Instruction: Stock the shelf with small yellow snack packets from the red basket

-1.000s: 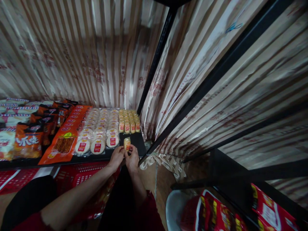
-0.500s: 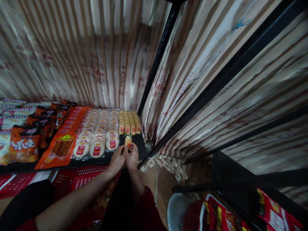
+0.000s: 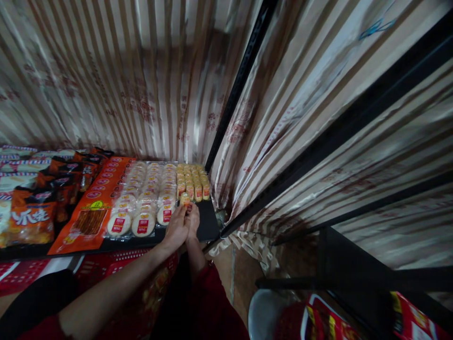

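Both hands meet at the front of a black shelf point(image 3: 208, 218). My left hand point(image 3: 177, 228) has its fingers closed on a small yellow packet point(image 3: 185, 199) with a red label. Close against it, my right hand point(image 3: 192, 221) is also closed at the lower end of that packet. The packet is just in front of the rows of like yellow packets point(image 3: 198, 189). To the left lie rows of round white crackers point(image 3: 143, 224) in clear wrap with red labels. How the fingertips overlap is partly hidden.
An orange snack sheet point(image 3: 88, 222) and orange bags point(image 3: 32, 217) lie left on the shelf. Red baskets point(image 3: 115, 260) are below it. Black metal bars point(image 3: 300, 165) cross before striped curtains. A white tub point(image 3: 264, 311) and red packages point(image 3: 329, 323) are lower right.
Both hands and the small packet have moved slightly forward and left, nearer the yellow rows. The view has shifted a little.
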`<action>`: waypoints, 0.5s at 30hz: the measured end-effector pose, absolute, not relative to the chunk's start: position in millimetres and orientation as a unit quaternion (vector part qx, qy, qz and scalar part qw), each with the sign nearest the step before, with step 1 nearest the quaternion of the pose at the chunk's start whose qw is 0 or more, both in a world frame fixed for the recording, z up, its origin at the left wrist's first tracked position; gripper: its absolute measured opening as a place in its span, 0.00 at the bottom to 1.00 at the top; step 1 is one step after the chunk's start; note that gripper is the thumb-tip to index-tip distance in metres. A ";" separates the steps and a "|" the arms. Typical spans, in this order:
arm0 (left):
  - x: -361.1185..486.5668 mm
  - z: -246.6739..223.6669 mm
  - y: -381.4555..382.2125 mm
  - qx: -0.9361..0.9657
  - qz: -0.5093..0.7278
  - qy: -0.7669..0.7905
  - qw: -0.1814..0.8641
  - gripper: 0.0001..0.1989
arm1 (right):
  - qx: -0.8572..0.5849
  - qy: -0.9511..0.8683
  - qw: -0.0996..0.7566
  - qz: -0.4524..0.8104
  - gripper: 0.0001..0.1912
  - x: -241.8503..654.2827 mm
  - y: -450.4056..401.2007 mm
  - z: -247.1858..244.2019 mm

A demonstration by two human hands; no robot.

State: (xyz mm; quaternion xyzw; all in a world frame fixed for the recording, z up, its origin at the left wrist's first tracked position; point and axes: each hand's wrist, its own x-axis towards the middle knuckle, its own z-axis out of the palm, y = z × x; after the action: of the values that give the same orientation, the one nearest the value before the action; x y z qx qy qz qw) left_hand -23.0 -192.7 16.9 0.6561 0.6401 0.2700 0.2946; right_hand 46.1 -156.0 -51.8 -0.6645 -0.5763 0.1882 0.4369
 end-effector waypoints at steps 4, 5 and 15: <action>-24.8 17.8 -188.0 0.702 0.231 0.630 0.239 0.25 | -0.664 -0.579 0.438 0.179 0.16 41.6 -146.6 -54.8; -25.5 18.0 -186.8 0.709 0.224 0.629 0.228 0.25 | -0.664 -0.580 0.439 0.177 0.16 40.7 -144.7 -55.6; -33.6 24.4 -180.1 0.742 0.160 0.624 0.185 0.25 | -0.674 -0.575 0.436 0.158 0.16 37.1 -133.1 -62.4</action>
State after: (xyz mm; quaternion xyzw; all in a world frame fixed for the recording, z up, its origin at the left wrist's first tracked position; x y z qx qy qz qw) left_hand -33.6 -180.1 24.4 0.7424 0.6238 0.1598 0.1846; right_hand 37.1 -133.1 -62.4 -0.6745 -0.5748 0.1580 0.4357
